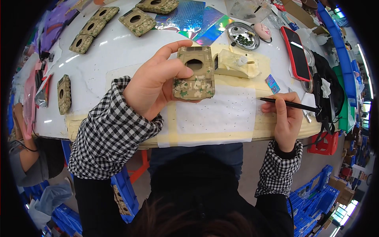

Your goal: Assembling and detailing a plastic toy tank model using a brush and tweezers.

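My left hand (pixel 148 89) is wrapped round a camouflage-patterned toy tank hull (pixel 194 87), raised over the table, its round opening facing up and my thumb at the opening's edge. In my right hand (pixel 288 122) is a pair of black tweezers (pixel 294 104), pinched between thumb and fingers and pointing left, apart from the hull. Below the hands lies a white sheet (pixel 213 126) strewn with small dark specks. A cream-coloured block (pixel 239 65) with a small white cap on top stands just right of the hull.
More camouflage hulls (pixel 137 21) lie at the far left, one (pixel 64 94) nearer. Beyond my hands are shiny holographic sheets (pixel 189 15) and a round metal dish (pixel 256 41) of small dark parts. A red-cased phone (pixel 295 53) is at right. Another person's arm (pixel 23 138) shows at left.
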